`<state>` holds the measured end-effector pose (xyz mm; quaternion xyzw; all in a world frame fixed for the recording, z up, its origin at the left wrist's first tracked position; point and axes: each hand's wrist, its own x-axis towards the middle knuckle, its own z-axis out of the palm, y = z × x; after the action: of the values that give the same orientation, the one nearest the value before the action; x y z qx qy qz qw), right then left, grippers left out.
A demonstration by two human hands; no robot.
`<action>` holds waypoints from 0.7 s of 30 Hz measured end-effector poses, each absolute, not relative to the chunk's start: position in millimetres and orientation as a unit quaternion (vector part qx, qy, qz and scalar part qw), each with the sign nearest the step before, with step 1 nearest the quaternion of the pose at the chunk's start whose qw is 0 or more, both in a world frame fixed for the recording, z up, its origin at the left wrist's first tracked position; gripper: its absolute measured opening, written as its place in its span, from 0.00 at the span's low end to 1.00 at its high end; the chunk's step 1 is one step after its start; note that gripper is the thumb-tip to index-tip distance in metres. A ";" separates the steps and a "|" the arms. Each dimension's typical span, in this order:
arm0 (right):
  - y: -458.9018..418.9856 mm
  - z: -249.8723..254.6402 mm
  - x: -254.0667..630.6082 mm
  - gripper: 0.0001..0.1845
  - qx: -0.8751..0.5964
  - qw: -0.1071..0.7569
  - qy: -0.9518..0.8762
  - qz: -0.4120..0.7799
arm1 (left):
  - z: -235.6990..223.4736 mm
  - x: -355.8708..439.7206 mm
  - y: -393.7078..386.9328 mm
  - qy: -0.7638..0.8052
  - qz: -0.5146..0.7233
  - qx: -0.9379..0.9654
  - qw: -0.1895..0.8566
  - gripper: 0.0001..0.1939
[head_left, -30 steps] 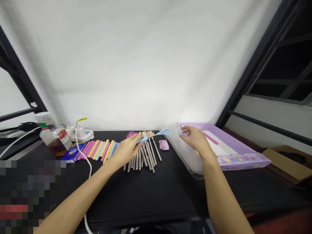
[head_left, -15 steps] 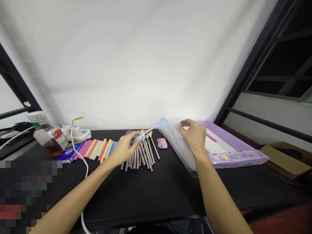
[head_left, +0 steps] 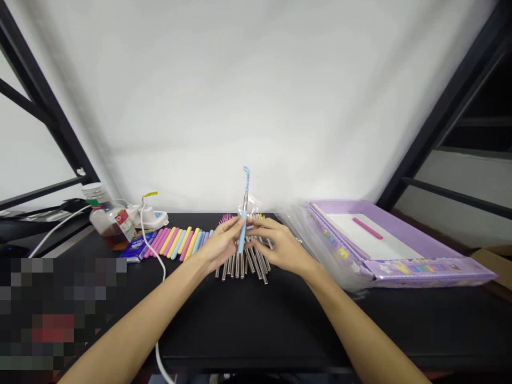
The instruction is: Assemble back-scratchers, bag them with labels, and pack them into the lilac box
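Note:
A blue back scratcher (head_left: 242,234) with a metal shaft stands nearly upright, its claw end at the top. My left hand (head_left: 222,240) grips its blue handle between thumb and fingers. Just to the right, my right hand (head_left: 280,245) has its fingers bent around a small clear plastic bag (head_left: 256,204); part of the bag shows behind the shaft. Beneath both hands lies a pile of metal back scratcher shafts (head_left: 260,266) with pink and yellow claws, partly covered by my fingers.
Left of the pile, pink, yellow and blue handles (head_left: 176,242) lie in a row beside a blue packet (head_left: 138,246), a jar (head_left: 108,218) and a white power strip (head_left: 158,218). At right, a purple box (head_left: 432,272) holds a pink stick (head_left: 367,228); clear plastic bags (head_left: 328,256) lie against it.
My right hand has come left from the stack of plastic bags with a clear bag. The blue back scratcher has turned from slanted to nearly upright in my left hand. The view has shifted.

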<state>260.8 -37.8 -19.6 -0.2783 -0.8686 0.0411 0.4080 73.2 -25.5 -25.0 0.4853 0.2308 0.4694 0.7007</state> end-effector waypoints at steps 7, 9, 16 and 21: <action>-34.4 -19.1 266.2 0.23 -0.310 0.421 -0.853 -0.003 | -19.1 74.4 -29.4 0.273 0.477 0.509 0.663 0.19; -34.6 -20.2 266.9 0.25 -0.319 0.413 -0.853 0.002 | -15.9 72.6 -30.3 0.269 0.471 0.514 0.665 0.19; -41.6 -19.9 263.5 0.16 -0.338 0.375 -0.862 0.045 | -13.2 68.9 -32.1 0.244 0.429 0.545 0.678 0.19; -39.8 -27.2 253.7 0.11 -0.360 0.415 -0.827 0.119 | -18.9 77.5 -36.6 0.263 0.446 0.551 0.655 0.18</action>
<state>253.7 -39.8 -27.2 -0.3600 -0.8272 0.1186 0.4148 77.5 -36.6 -18.9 0.5508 0.2627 0.4457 0.6549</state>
